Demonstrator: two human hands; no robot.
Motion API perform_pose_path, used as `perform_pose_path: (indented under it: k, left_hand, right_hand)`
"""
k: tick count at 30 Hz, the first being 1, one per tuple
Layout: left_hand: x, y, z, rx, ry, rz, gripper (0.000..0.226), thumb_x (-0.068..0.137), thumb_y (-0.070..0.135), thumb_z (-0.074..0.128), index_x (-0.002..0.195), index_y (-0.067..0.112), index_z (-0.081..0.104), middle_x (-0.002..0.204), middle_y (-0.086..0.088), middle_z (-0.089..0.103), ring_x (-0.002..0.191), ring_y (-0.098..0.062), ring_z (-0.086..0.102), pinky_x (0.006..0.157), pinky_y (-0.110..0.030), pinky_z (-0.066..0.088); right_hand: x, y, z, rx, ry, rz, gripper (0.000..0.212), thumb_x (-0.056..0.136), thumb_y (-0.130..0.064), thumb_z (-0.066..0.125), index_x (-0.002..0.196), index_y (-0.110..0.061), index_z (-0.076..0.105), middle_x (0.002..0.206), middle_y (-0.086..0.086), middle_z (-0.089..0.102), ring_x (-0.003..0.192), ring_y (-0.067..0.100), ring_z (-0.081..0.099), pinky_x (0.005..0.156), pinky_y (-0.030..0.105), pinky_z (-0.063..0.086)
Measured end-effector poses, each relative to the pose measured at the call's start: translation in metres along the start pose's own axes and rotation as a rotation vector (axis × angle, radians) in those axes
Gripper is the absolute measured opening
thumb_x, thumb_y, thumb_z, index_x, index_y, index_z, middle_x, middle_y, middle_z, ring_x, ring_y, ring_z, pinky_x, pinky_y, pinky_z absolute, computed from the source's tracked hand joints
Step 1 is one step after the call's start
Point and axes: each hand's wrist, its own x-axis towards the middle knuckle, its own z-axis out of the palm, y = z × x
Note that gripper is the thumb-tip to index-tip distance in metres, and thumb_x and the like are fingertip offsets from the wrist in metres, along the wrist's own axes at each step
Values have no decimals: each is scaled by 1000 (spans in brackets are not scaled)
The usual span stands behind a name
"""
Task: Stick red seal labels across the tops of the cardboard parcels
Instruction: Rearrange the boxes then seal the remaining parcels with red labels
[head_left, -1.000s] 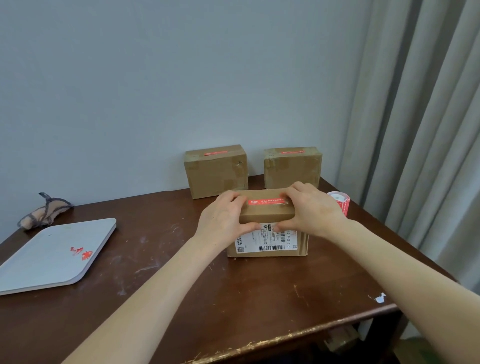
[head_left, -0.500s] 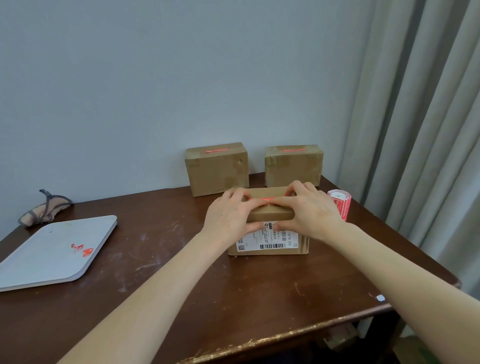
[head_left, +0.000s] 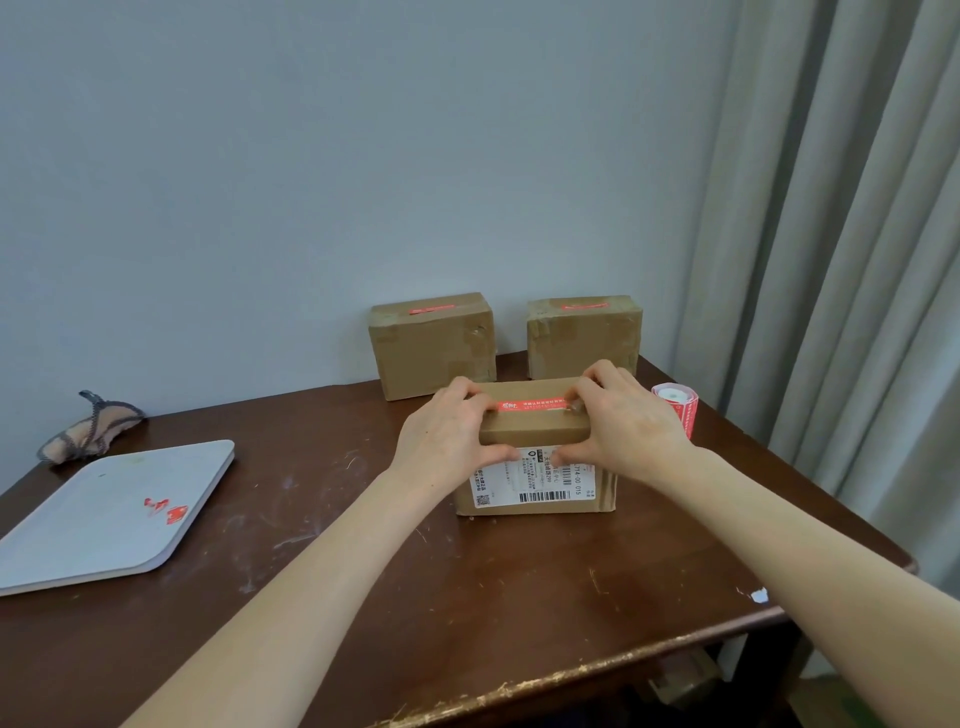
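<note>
We clamp the front parcel, toward the table far right corner, left grip and right grip curled over its top edge, pressing the red seal label flat so it bonds.

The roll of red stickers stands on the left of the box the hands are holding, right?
No. The roll of red stickers stands on the right of the box, which the left hand and the right hand hold. The head view shows it.
</note>
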Motion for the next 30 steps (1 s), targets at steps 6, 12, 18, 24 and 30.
perform_pose_path:
  k: [6, 12, 18, 24, 30]
  left_hand:
    - [-1, 8, 5, 133, -38, 18, 68, 74, 74, 51, 135, 50, 35, 126, 4, 40, 112, -17, 40, 74, -25, 43]
    - [0, 6, 9, 118, -24, -10, 66, 75, 71, 55, 134, 45, 41, 126, 4, 40, 113, -15, 39, 72, -24, 43]
    - [2, 6, 5, 80, -11, -25, 71, 73, 71, 57, 134, 37, 46, 125, 4, 43, 113, -13, 43, 75, -23, 41]
    - [0, 5, 6, 39, -7, -30, 71, 74, 68, 59, 135, 33, 47, 127, 6, 44, 116, -12, 42, 82, -25, 43]
    - [-1, 1, 6, 14, 0, -32, 76, 73, 67, 61, 135, 26, 44, 128, 5, 44, 115, -13, 44, 84, -26, 44]
  right_hand:
    - [-3, -6, 3, -107, -44, -42, 77, 71, -71, 62, 139, -42, 41, 125, -1, 38, 117, 19, 36, 80, 29, 43]
    - [1, -8, 3, -109, -57, -30, 78, 70, -71, 64, 137, -35, 46, 127, -4, 40, 119, 18, 35, 78, 29, 43]
    - [2, -3, 1, -77, -57, -10, 80, 68, -69, 68, 134, -26, 52, 128, -5, 44, 117, 16, 38, 87, 33, 49]
    - [2, 1, 2, -30, -63, -1, 81, 67, -67, 70, 134, -24, 52, 129, -5, 43, 118, 14, 37, 92, 36, 48]
    - [0, 3, 4, -18, -34, 23, 85, 65, -66, 72, 134, -23, 47, 131, -3, 41, 120, 16, 37, 96, 38, 46]
